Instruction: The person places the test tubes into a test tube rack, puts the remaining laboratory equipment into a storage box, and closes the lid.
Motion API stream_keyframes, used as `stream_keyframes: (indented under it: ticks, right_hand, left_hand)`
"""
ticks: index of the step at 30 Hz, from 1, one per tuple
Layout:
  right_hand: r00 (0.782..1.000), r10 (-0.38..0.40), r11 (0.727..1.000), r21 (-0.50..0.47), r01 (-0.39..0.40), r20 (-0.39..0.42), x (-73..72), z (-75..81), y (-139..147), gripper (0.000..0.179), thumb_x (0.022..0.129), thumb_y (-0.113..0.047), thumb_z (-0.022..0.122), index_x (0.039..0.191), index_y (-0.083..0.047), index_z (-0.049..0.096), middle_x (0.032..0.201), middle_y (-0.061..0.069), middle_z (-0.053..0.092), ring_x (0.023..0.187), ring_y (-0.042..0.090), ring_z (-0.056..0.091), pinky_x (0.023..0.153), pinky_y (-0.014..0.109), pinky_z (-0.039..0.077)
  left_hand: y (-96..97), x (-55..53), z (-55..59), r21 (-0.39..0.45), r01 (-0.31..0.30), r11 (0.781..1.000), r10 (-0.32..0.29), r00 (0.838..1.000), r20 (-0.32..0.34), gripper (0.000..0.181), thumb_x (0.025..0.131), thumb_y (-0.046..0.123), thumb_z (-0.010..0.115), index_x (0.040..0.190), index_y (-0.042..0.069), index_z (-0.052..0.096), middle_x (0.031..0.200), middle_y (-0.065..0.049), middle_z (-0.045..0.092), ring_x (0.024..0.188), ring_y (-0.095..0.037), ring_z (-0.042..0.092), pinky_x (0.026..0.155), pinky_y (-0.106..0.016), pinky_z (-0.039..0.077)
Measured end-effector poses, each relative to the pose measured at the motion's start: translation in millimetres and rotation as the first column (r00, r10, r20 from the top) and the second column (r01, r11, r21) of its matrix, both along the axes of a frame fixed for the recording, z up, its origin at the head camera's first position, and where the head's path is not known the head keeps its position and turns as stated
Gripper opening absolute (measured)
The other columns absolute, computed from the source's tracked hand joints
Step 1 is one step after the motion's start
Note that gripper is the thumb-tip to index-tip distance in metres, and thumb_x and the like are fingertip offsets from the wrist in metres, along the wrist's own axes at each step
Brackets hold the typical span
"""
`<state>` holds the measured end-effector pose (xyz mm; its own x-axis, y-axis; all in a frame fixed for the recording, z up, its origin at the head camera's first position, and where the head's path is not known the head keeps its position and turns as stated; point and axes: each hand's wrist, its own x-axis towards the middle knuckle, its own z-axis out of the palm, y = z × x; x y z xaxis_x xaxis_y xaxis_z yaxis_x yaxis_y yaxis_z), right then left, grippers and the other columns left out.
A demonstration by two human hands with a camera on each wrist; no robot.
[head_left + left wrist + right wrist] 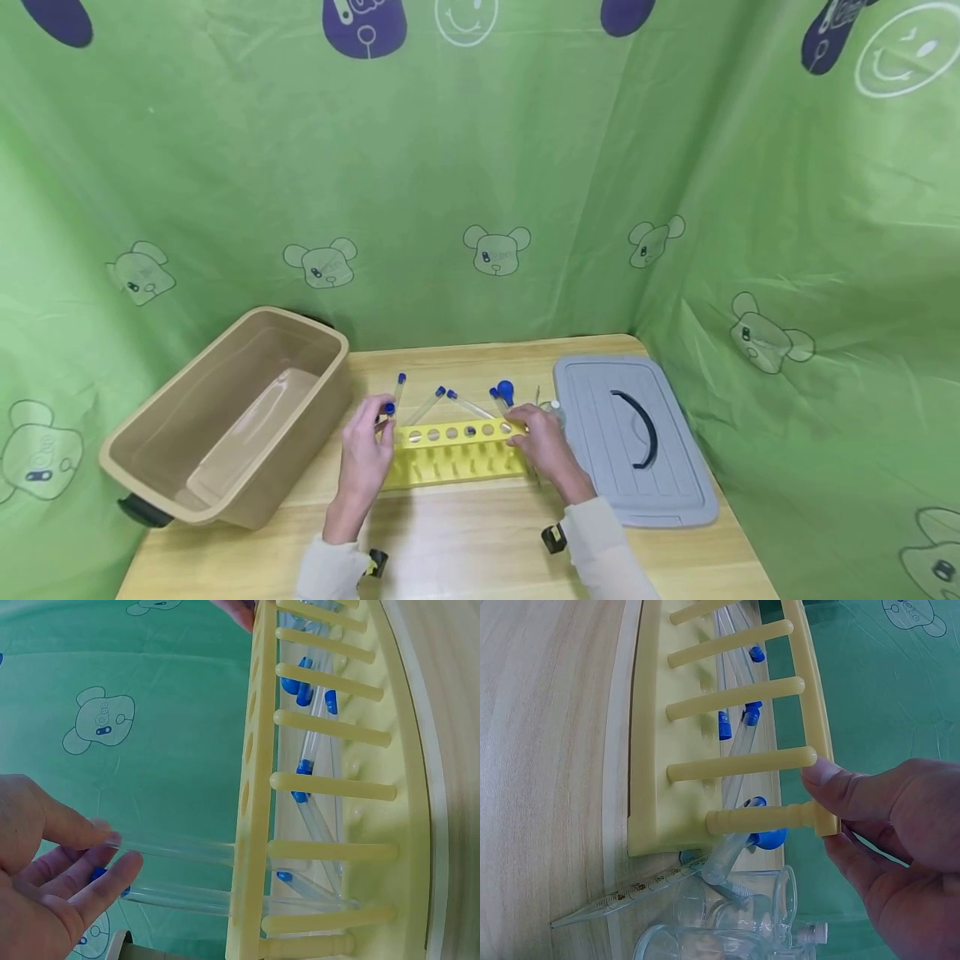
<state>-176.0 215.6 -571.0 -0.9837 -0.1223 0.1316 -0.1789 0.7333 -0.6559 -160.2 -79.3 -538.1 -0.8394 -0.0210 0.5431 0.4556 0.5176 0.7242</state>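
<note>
A yellow test tube rack (457,477) stands on the table with a row of holes along its top bar. My left hand (363,454) is at its left end, holding a clear test tube (180,848) near the top between thumb and fingers. That tube passes through the top bar; beside it, a second test tube (180,898) with a blue cap also stands through the bar, its cap partly behind a finger. My right hand (546,442) grips the right end of the top bar, thumb on one side and fingers on the other.
Several blue-capped test tubes (426,408) lie behind the rack, near a blue rubber bulb (506,390). Glass beakers (694,946) and a graduated glass pipette (630,894) lie by its right end. A brown bin (300,450) stands left; a grey lid (600,442) lies right.
</note>
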Motion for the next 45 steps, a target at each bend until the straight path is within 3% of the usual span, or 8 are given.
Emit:
stream_keyframes:
  ticks: [5,11,18,25,32,35,40,45]
  right_hand:
    - [1.0,-0.003,1.0,-0.004,0.003,0.0,0.4,0.6,-0.4,0.041,0.076,0.006,0.084,0.115,0.003,0.074,0.122,0.02,0.069,0.115,0.039,0.065,0.097,0.046,0.057]
    - [1.0,0.001,1.0,-0.012,-0.001,0.013,-0.4,1.3,-0.8,0.04,0.077,0.007,0.084,0.115,0.004,0.074,0.122,0.02,0.069,0.115,0.039,0.065,0.097,0.046,0.057]
    - [1.0,0.0,1.0,-0.015,0.0,0.007,-1.6,-0.7,-0.7,0.04,0.077,0.006,0.084,0.115,0.003,0.074,0.122,0.019,0.069,0.114,0.038,0.066,0.097,0.045,0.058]
    - [1.0,-0.017,1.0,-0.004,0.017,-0.002,-2.5,-4.0,0.3,0.041,0.076,0.005,0.085,0.116,0.002,0.074,0.122,0.018,0.07,0.115,0.037,0.065,0.098,0.046,0.057]
    - [1.0,-0.008,1.0,0.007,0.008,-0.015,-2.5,-4.4,0.1,0.042,0.076,0.004,0.085,0.116,0.001,0.074,0.122,0.018,0.07,0.115,0.037,0.065,0.098,0.046,0.057]
    - [1.0,-0.005,1.0,0.012,0.006,-0.016,-1.8,-4.5,0.0,0.041,0.076,0.003,0.086,0.115,0.001,0.074,0.122,0.017,0.07,0.114,0.037,0.066,0.099,0.046,0.056]
    - [1.0,0.001,1.0,0.013,-0.001,-0.015,-1.3,-4.5,0.0,0.041,0.076,0.004,0.085,0.115,0.001,0.074,0.121,0.018,0.07,0.114,0.037,0.066,0.098,0.046,0.057]
    - [1.0,-0.004,1.0,0.008,0.004,-0.005,-1.7,-5.5,0.3,0.042,0.076,0.004,0.085,0.116,0.002,0.074,0.123,0.018,0.07,0.116,0.037,0.065,0.099,0.046,0.056]
  left_hand:
    - [-0.8,-1.1,-0.7,-0.051,0.024,0.998,-0.025,1.0,-0.009,0.046,0.075,-0.029,0.07,0.115,-0.007,0.066,0.109,-0.021,0.068,0.099,-0.037,0.071,0.081,-0.031,0.063]
    - [-1.6,-4.2,0.2,-0.188,0.012,0.982,-0.028,0.996,-0.082,0.048,0.07,-0.03,0.073,0.11,-0.005,0.068,0.105,-0.018,0.068,0.093,-0.034,0.071,0.078,-0.029,0.063]
    - [-3.5,-6.1,0.4,-0.227,0.03,0.974,-0.053,0.994,-0.097,0.041,0.07,-0.03,0.073,0.103,-0.005,0.069,0.101,-0.016,0.068,0.089,-0.033,0.072,0.076,-0.03,0.064]
    - [-6.7,-12.9,1.6,-0.315,0.047,0.948,-0.099,0.983,-0.152,0.029,0.074,-0.025,0.075,0.096,-0.007,0.074,0.098,-0.016,0.07,0.088,-0.033,0.071,0.081,-0.035,0.063]
    - [-9.7,-12.1,1.7,-0.347,0.048,0.937,-0.092,0.989,-0.112,0.033,0.072,-0.025,0.077,0.1,-0.008,0.074,0.102,-0.017,0.07,0.09,-0.033,0.072,0.081,-0.033,0.063]
    - [-11.2,-8.2,5.0,-0.311,0.065,0.948,-0.097,0.991,-0.088,0.036,0.071,-0.026,0.077,0.102,-0.008,0.074,0.105,-0.017,0.069,0.091,-0.033,0.072,0.08,-0.033,0.063]
    - [-19.5,-3.4,19.4,-0.099,0.114,0.989,-0.122,0.989,-0.081,0.036,0.071,-0.028,0.075,0.102,-0.009,0.072,0.107,-0.02,0.069,0.092,-0.037,0.072,0.077,-0.032,0.064]
    - [-37.5,-13.5,33.2,-0.038,0.049,0.998,-0.053,0.991,-0.124,0.03,0.078,-0.019,0.076,0.104,-0.006,0.073,0.105,-0.018,0.072,0.094,-0.033,0.071,0.084,-0.035,0.062]
